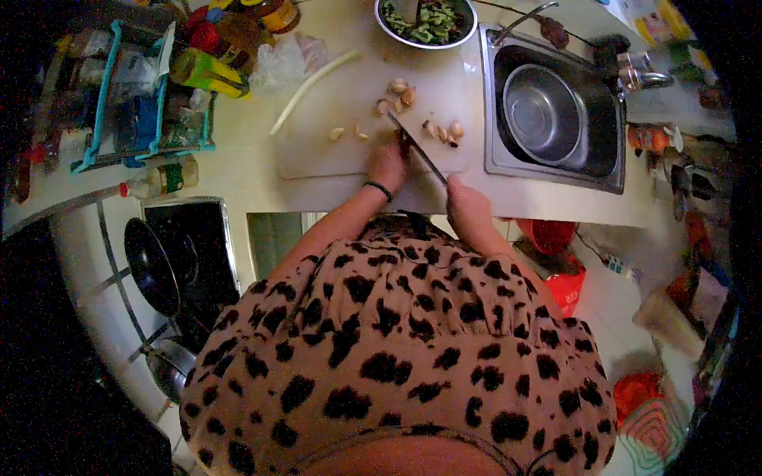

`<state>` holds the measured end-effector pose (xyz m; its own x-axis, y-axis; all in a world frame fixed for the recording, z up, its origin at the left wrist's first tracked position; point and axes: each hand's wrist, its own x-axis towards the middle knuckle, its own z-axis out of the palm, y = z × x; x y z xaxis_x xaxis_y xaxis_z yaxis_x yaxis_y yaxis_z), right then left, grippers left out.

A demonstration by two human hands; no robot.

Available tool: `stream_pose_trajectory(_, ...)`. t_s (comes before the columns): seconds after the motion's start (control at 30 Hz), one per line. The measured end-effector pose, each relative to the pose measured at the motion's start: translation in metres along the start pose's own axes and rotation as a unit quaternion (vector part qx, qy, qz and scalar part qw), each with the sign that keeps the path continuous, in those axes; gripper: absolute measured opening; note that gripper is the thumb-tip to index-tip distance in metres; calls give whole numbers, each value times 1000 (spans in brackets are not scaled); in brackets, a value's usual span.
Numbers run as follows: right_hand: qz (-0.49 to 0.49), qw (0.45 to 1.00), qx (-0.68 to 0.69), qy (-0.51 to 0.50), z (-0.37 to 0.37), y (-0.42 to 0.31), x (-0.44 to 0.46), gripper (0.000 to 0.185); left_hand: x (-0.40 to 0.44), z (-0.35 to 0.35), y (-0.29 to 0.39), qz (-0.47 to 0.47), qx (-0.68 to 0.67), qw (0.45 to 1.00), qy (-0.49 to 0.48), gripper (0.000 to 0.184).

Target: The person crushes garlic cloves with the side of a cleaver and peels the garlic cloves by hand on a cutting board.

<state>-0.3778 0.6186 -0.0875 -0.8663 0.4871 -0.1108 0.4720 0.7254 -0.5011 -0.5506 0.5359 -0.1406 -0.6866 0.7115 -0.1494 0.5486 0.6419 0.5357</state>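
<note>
The knife with a long, narrow blade [421, 151] slants over the pale cutting board [317, 159] at the counter's near edge. The right hand [470, 208] has its fingers closed round the handle; the left hand [386, 166] has its fingers bent beside the blade, their hold unclear. Brownish garlic cloves [399, 90] lie beyond and right of the blade, pale peeled pieces [336, 134] left.

Beyond, a white-rimmed round bowl [426, 47] holds chopped green vegetables [429, 25]; the frame cuts its far side. Rightward, the steel sink [556, 180] contains a round metal basin [544, 115]. A long pale-green stalk [305, 94] crosses the board's far left corner. Items in the turquoise-framed rack [101, 99] are blurred.
</note>
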Motion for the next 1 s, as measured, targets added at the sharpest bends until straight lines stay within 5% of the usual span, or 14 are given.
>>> stream_pose_trajectory(0.1,36,991,-56,-112,-3,-2,9,17,7,7,-7,24,6,998,51,19)
stream_pose_trajectory(0.17,52,992,-53,-102,-7,-2,8,20,3,11,-12,56,18,993,99,17)
stream_pose_trajectory(0.27,81,992,-51,-81,-12,5,6,25,12,6,-11,2,-86,996,-4,24)
stream_pose_trajectory(0.33,103,990,-44,-81,-9,18,0,27,13,8,-4,15,22,995,-91,25)
stream_pose_trajectory(0.43,69,996,-46,24,-10,30,-5,25,15,5,2,8,22,998,-66,25)
stream_pose_trajectory(0.67,76,997,-31,-12,-18,19,-5,30,16,-3,6,-24,-1,998,-56,28)
stream_pose_trajectory(0.87,98,995,7,22,-14,26,-6,26,57,7,-47,19,-37,987,156,32)
stream_pose_trajectory(1.0,42,999,15,-2,-18,25,-7,28,78,-39,-26,-31,29,999,30,30)
